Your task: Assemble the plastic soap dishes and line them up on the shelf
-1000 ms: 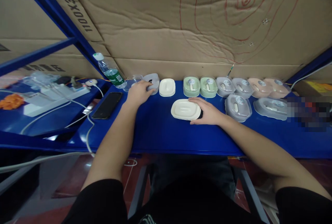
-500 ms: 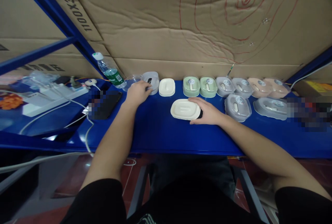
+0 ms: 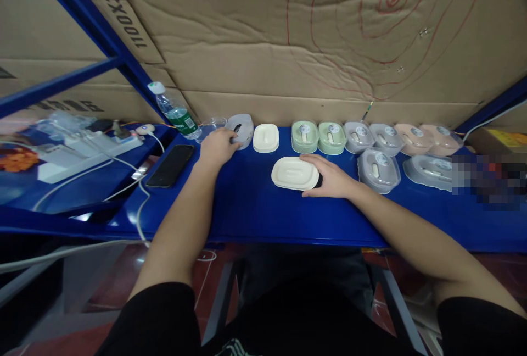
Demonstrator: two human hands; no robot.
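My left hand [image 3: 219,146] is at the back left, its fingers closed on the near left side of a grey plastic container [image 3: 244,129]. The container is tilted a little, and a small black piece shows on it beside my fingertips. My right hand [image 3: 330,176] grips the right end of a cream oval dish [image 3: 295,173], thumb at the near edge and fingers at the far edge. Something black peeks out between palm and dish; its kind is hidden. Between both hands, further back, sits a cream squarish piece [image 3: 265,138].
Several lidded boxes stand along the cardboard wall: green [image 3: 304,137], grey [image 3: 378,171] and peach [image 3: 414,139]. Leftward are a clear cup [image 3: 212,125], a water bottle [image 3: 178,114], a phone [image 3: 171,166], a power strip [image 3: 88,158] and loose white cables.
The grey container has tipped slightly under my left hand. My right hand and the cream oval dish stay nearly in place.
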